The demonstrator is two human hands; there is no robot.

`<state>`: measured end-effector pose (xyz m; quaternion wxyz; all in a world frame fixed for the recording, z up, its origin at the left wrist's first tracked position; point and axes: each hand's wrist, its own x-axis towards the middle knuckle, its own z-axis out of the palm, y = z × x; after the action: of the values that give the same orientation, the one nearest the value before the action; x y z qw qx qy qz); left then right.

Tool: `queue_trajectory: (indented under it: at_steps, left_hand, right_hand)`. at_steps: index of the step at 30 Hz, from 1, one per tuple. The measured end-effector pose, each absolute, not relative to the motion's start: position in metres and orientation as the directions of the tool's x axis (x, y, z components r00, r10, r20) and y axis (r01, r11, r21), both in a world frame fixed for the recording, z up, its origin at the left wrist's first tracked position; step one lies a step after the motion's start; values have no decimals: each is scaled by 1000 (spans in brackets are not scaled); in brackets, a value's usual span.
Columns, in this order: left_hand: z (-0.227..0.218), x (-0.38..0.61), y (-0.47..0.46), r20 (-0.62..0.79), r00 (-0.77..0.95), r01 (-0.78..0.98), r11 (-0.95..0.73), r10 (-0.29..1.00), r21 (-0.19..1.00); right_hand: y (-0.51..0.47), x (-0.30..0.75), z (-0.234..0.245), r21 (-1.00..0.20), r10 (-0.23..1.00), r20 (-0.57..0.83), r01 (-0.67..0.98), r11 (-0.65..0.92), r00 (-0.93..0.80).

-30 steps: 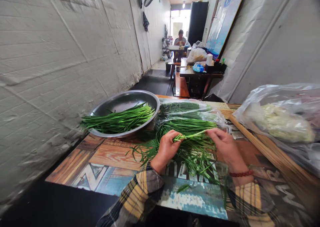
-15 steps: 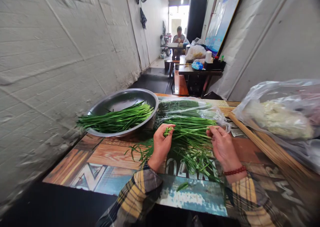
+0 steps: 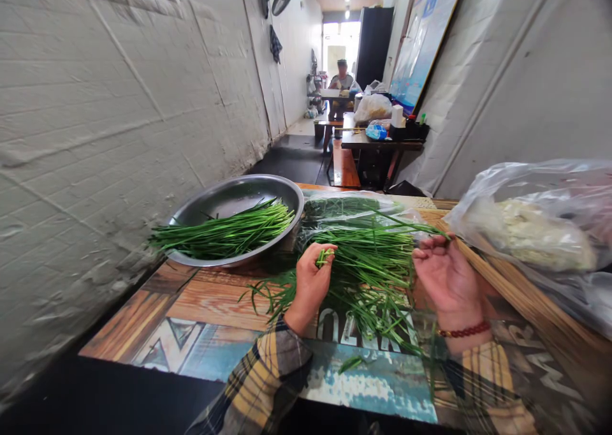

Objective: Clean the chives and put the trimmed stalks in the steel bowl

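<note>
Across a wood-print tabletop [image 3: 215,298], the left hand [image 3: 312,287] has its grip closed around a small bundle of chive stems [image 3: 325,257]; the right hand's [image 3: 449,282] grip, palm up, pinches long chives [image 3: 430,229] by their ends. Between and beyond them lies a chive pile [image 3: 368,251]. Leftward, a steel basin [image 3: 224,200] holds more. Far back, a person [image 3: 342,81] sits.

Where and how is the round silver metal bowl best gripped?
Probably by the exposed near rim of the round silver metal bowl, coming from the wearer's side: that curved lip stands uncovered, whereas long green stalks overhang the left edge.
</note>
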<state>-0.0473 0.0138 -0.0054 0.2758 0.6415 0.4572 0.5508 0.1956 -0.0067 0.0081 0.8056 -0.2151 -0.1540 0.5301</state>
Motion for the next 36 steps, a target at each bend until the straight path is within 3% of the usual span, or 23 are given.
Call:
queue_trajectory:
  at_steps: [5, 8, 13, 18, 24, 27, 30, 33, 36]
  left_hand:
    - [-5, -47, 13, 458, -8, 314, -432, 889, 845]
    - [-5, -46, 13, 449, 34, 314, -436, 893, 843]
    - [-6, -45, 13, 448, 9, 314, -428, 894, 847]
    - [-5, -45, 13, 442, 9, 288, -426, 897, 858]
    - [-3, -46, 12, 486, -15, 309, -458, 874, 834]
    - [-2, -46, 8, 578, 16, 379, -540, 816, 752]
    - [-1, -44, 2, 651, 147, 490, -626, 745, 606]
    - [-2, -42, -3, 638, 298, 579, -666, 710, 471]
    - [-4, -39, -3, 567, 398, 633, -664, 721, 399]
  right_hand:
    - [-13, 209, 17, -347, 910, 52, -847, 403, 412]
    - [-14, 215, 19, -322, 898, 80, -841, 434, 433]
    - [-9, 195, 10, -546, 934, 2, -782, 299, 356]
    - [-4, 167, -9, -792, 956, -43, -593, 143, 289]
    - [-2, 164, -19, -821, 954, -66, -559, 115, 292]
    - [-2, 165, -19, -828, 945, -38, -540, 152, 325]
    - [-4, 161, -19, -908, 952, 43, -385, 163, 302]
    - [-8, 153, -21, -980, 970, 127, -126, 155, 206]
    - [-14, 148, -21, -989, 985, 145, 27, 143, 94]
